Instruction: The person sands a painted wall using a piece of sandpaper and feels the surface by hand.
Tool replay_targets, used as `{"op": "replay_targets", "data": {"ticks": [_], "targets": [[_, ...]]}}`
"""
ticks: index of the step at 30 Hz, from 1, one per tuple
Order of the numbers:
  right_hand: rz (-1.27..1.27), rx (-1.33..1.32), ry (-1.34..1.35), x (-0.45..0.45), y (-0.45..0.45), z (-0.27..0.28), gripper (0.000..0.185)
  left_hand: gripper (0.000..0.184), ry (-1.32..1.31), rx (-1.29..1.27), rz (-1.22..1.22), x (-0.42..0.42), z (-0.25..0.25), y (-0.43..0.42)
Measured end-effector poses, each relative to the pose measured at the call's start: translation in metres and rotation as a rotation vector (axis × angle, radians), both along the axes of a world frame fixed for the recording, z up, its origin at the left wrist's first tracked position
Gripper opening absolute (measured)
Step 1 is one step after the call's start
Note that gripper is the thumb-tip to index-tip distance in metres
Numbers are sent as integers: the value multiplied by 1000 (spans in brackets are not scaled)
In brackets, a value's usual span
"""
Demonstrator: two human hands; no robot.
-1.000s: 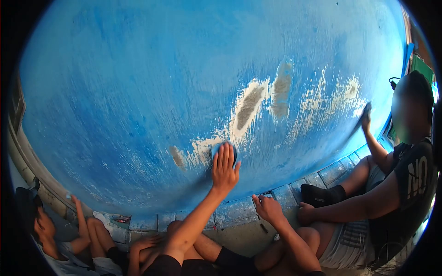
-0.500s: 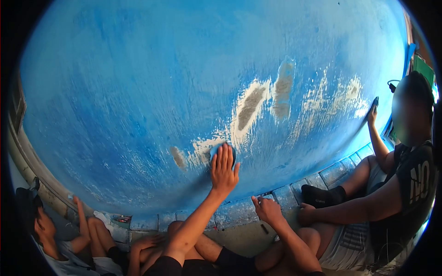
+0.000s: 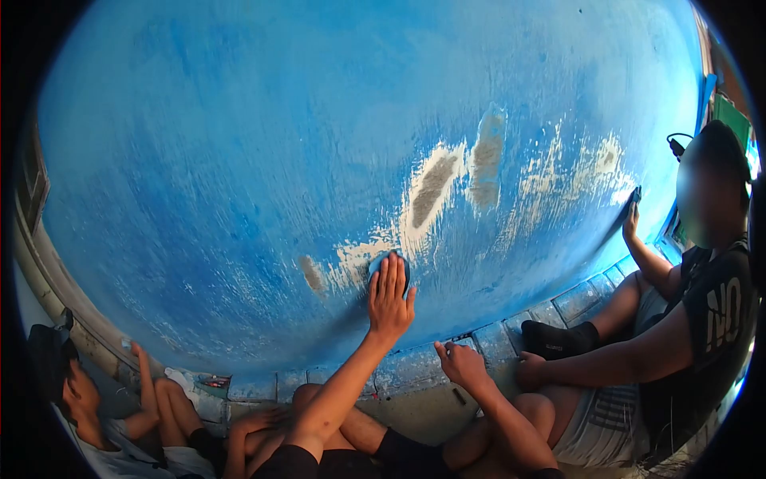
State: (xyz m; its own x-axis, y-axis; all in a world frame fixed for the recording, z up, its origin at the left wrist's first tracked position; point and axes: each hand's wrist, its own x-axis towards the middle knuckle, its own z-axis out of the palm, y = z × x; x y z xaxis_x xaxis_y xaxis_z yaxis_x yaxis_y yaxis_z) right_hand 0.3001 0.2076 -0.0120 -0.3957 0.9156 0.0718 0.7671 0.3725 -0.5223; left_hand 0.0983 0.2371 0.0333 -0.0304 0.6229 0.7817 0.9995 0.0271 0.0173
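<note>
My left hand [image 3: 390, 297] lies flat against the blue wall [image 3: 239, 160], fingers together, over a thin blue and dark pad [image 3: 375, 267]. The pad's edges show on both sides of the fingers, touching the lower end of a scraped white streak [image 3: 408, 231]. To the left of the pad is a small grey patch [image 3: 312, 274]. My right hand [image 3: 464, 366] is low and away from the wall surface, above my bent knee, with its fingers curled and nothing visible in them.
On the right, a seated co-worker [image 3: 678, 351] presses a dark pad [image 3: 635, 194] to the wall. Another person [image 3: 84, 399] sits at the far left, one hand raised to the wall. Blue-stained blocks [image 3: 411, 367] line the wall's foot. Larger grey patches [image 3: 487, 160] mark the wall.
My left hand stays at nearly the same spot with the pad, shifting only slightly. The right co-worker's hand went up and right, then came back down and left.
</note>
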Motion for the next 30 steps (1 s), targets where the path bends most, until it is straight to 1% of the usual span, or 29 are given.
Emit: {"op": "replay_targets", "data": {"ticks": [1, 2, 7, 9, 11, 13, 15, 16, 18, 20, 23, 25, 30], "targets": [[-5, 0, 2, 1, -2, 1, 54, 61, -10, -65, -18, -2, -10, -2], [-3, -3, -9, 2, -2, 2, 54, 61, -19, -48, -25, -1, -6, -3], [21, 0, -7, -1, 4, -4, 53, 59, -2, 68, 14, 9, 83, 8], [22, 9, -1, -1, 5, -4, 53, 59, -51, 141, -25, 12, 102, 14], [18, 16, -4, -1, 5, -4, 53, 59, -39, 178, 3, 13, 87, 13], [15, 25, -5, 0, 5, -5, 53, 59, -43, 71, 18, 9, 43, 8], [11, 69, 27, 0, 4, -7, 53, 59, -1, 35, 26, 2, 3, 6], [-4, 63, 26, -2, 3, -8, 53, 59, 13, 6, 43, -1, -8, 4], [27, 150, 117, -1, 2, -12, 54, 59, 11, -46, 57, 2, -11, 0], [21, 146, 63, -2, 5, -25, 55, 59, -3, -52, 46, 4, -9, -1], [-4, 122, 42, -2, 4, -13, 55, 58, -10, -20, 1, 3, -12, 1], [-4, -1, 18, -4, 1, -4, 54, 57, -8, -6, 5, 2, -12, 2], [6, -34, 11, 0, 1, -3, 53, 57, -12, -16, 21, 3, -12, 1]]}}
